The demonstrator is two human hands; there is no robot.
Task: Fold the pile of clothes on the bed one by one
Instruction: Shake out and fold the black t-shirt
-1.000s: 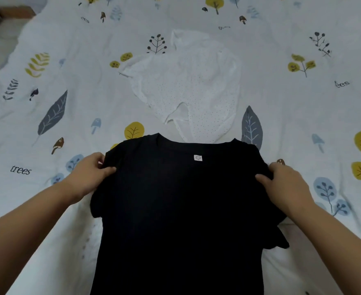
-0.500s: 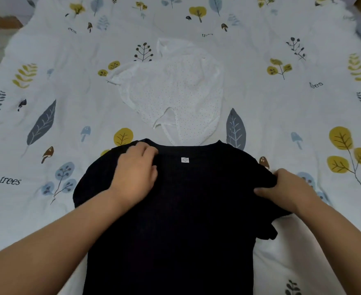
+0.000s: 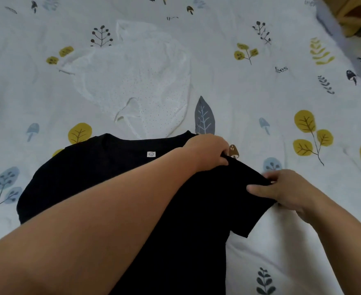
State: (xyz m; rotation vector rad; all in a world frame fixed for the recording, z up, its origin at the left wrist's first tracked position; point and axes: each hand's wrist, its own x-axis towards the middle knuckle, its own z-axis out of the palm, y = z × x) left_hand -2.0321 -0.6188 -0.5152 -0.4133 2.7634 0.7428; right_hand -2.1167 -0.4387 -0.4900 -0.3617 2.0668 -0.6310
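Note:
A black T-shirt [image 3: 85, 177] lies flat on the bed, neck away from me, a small white label inside its collar. My left arm crosses over it, and my left hand [image 3: 207, 153] pinches the cloth at the right shoulder. My right hand [image 3: 286, 190] grips the edge of the right sleeve, which is lifted a little off the bed. Beyond the collar lies a white dotted garment [image 3: 137, 81], spread loosely and unfolded.
The bed cover [image 3: 271, 116] is white with printed leaves, trees and mushrooms. At the top right the bed ends, with a yellow-brown object [image 3: 358, 13] beyond the edge.
My left hand left the left shoulder, crossed the collar and now pinches the right shoulder. The right hand stays on the right sleeve. The camera has turned right.

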